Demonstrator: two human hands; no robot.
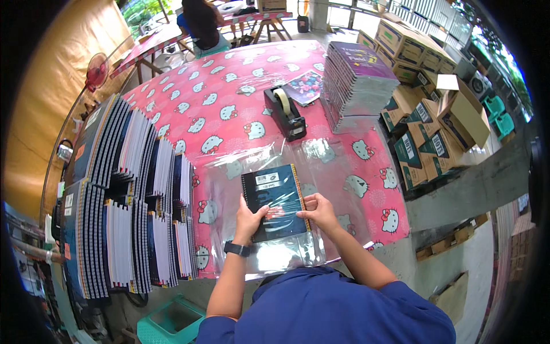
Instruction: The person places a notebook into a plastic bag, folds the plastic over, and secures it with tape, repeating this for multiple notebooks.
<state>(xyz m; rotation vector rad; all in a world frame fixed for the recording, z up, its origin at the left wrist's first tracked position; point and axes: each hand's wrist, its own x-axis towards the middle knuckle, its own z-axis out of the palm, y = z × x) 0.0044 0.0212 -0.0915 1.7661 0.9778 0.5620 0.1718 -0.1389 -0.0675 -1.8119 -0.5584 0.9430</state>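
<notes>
Navy notebook [278,198], a single one between the hands, lies at the clock-face's centre, on clear plastic film [286,252] over the pink-covered table [375,198]. Two hands meet it: the left hand [250,221], at eight o'clock, is partly closed on its left edge, thumb on the cover; the right hand [319,212], at three, pinches its right edge between thumb and fingers. I cannot tell whether film also covers the notebook. At twelve stands one black tape dispenser [292,127], holding one cream tape roll [281,102]. One colourful flat booklet [306,86] lies at one o'clock, near one tall stack of purple-topped books [355,86]. Notebook piles [123,200] fill nine o'clock, too tightly packed to count. At two o'clock, cardboard cartons [421,137] pile up beside the table; one open carton [467,114] hides its contents.
</notes>
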